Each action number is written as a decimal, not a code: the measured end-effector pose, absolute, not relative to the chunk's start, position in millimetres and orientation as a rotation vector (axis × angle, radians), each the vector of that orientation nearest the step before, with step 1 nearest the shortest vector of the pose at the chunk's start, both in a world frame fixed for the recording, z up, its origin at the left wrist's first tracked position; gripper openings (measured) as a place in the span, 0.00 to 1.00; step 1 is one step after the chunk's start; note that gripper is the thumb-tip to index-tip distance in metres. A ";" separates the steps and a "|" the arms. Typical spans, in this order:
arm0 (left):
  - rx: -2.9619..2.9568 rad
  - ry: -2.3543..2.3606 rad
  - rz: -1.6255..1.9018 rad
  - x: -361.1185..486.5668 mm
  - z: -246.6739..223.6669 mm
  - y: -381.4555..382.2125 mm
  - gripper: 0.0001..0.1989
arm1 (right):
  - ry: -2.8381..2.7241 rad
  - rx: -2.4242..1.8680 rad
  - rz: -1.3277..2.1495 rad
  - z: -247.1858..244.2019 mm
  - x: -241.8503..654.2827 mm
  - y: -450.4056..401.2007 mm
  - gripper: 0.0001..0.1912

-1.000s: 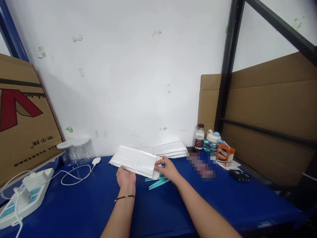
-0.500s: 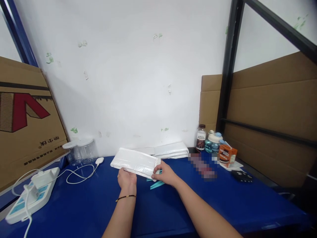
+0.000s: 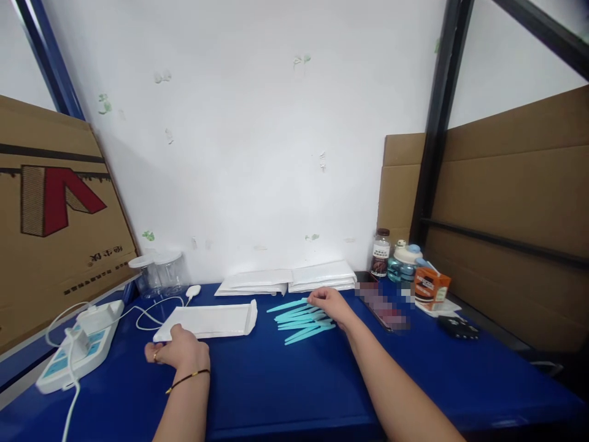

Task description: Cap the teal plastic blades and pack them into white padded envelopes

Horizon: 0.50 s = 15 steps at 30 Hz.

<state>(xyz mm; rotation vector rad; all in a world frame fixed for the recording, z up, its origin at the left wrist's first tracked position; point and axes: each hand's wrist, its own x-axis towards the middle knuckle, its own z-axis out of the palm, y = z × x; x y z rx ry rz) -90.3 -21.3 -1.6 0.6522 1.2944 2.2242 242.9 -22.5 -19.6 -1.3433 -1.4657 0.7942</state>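
Observation:
My right hand (image 3: pixel 329 305) pinches the end of a slim, tapered teal plastic stick (image 3: pixel 285 306), whose exact kind I cannot make out. Several similar teal sticks (image 3: pixel 304 319) lie fanned out just below it on the blue tabletop (image 3: pixel 276 393). On the left, a white padded envelope (image 3: pixel 216 320) rests flat, its narrow flap end towards the right. My left hand (image 3: pixel 177 353) is at the envelope's near left corner, thumb and fingers apart, the thumb overlapping its edge. Whether the thumb touches the envelope is unclear.
Two stacks of white envelopes, left (image 3: pixel 253 282) and right (image 3: pixel 322 276), lie against the wall. Clear jars (image 3: pixel 168 276), a white cable and a power strip (image 3: pixel 83 344) stand left. At right are a brown bottle (image 3: pixel 380 255), a blue-lidded bottle (image 3: pixel 404 264) and an orange box (image 3: pixel 430 287).
The white padded envelope, held up in both hands before, now lies on the table at left. My left hand has moved left and opened; my right hand has taken hold of a teal stick.

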 end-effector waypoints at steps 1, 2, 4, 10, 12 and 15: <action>0.662 1.345 2.294 -86.5 -1.7 -22.8 0.21 | -1.464 -1.329 0.795 -18.9 242.9 -22.3 0.14; 0.716 1.401 2.360 -80.1 -0.9 -23.7 0.21 | -1.466 -1.313 0.805 -17.6 242.8 -22.1 0.14; 1.035 1.497 2.370 -60.8 3.4 -23.4 0.19 | -1.468 -1.274 0.841 -13.2 242.9 -21.7 0.13; 2.090 1.096 1.037 15.7 19.5 -10.7 0.16 | -1.459 -1.161 0.970 0.7 249.7 -18.5 0.13; 2.177 1.060 0.785 32.4 16.8 -1.3 0.15 | -1.450 -1.158 0.986 -0.8 254.6 -15.8 0.13; 2.202 1.080 0.630 41.3 6.8 18.9 0.14 | -1.437 -1.186 0.981 -10.0 263.9 -9.9 0.12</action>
